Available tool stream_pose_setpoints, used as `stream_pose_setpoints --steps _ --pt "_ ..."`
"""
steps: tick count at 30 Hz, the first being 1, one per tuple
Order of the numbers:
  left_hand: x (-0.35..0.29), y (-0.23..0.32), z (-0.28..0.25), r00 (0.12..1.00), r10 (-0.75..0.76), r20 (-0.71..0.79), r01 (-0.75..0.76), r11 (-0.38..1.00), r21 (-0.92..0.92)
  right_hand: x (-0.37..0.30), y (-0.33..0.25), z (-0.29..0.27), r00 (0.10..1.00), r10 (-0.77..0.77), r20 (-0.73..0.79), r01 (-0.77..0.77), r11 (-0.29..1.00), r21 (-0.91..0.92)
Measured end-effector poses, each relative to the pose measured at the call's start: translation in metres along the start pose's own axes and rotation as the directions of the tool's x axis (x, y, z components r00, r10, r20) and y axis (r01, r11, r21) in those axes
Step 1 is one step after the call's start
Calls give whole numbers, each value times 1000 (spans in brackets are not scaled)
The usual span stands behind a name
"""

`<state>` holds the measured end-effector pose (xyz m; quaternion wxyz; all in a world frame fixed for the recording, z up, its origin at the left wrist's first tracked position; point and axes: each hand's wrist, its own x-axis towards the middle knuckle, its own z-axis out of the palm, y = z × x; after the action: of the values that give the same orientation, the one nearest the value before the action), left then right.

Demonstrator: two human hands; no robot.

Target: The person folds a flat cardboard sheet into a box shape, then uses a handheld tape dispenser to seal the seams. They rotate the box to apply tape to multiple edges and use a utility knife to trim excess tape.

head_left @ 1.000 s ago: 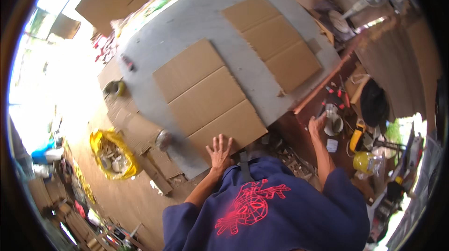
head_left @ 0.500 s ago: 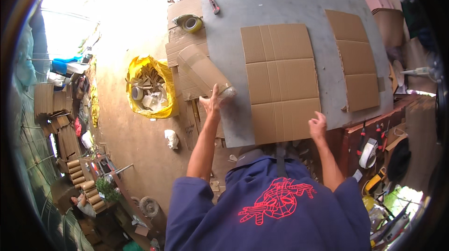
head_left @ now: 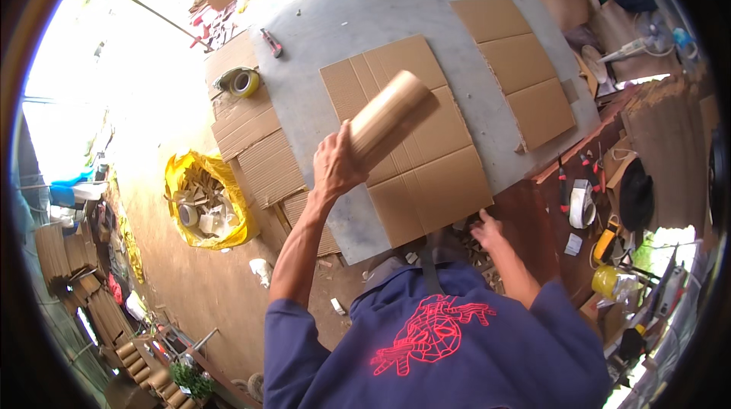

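Note:
My left hand [head_left: 337,165] is wrapped round the lower end of a shiny brown cardboard cylinder [head_left: 400,112]. It holds the cylinder tilted above a creased cardboard sheet [head_left: 426,196] on the grey tabletop [head_left: 304,36]; the cylinder hides part of the sheet. Close to the sheet's near right corner is my right hand [head_left: 491,232], its fingers apart and nothing visible in them. I cannot tell whether it touches the table edge. Farther right on the tabletop lies a second creased cardboard sheet [head_left: 521,66].
At the table's left, a tape roll [head_left: 244,83] sits on cardboard pieces [head_left: 263,161], with a red cutter [head_left: 270,43] nearby. A yellow sack [head_left: 242,222] of scraps stands on the floor. To the right are pliers [head_left: 563,188] and a white roll [head_left: 582,203].
My left hand has lifted the cylinder from the table's left side and swung it over the cardboard sheet. The right hand has lowered toward the near table edge, and the view has turned.

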<state>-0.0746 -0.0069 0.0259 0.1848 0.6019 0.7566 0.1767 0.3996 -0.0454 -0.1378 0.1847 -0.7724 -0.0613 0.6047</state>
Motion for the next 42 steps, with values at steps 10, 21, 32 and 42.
stream_pose_setpoints --steps 10,21,32,42 --pt "67 32 51 968 118 222 -182 939 293 -21 53 61 936 169 308 -256 928 271" --pt "78 11 44 919 140 370 -201 970 133 -22 46 72 946 177 271 -237 950 205" --pt "98 4 45 884 39 467 -50 999 12 -24 43 80 891 189 414 -308 919 244" --pt "58 25 48 923 127 364 -167 982 83 -78 29 64 907 87 411 -172 969 175"
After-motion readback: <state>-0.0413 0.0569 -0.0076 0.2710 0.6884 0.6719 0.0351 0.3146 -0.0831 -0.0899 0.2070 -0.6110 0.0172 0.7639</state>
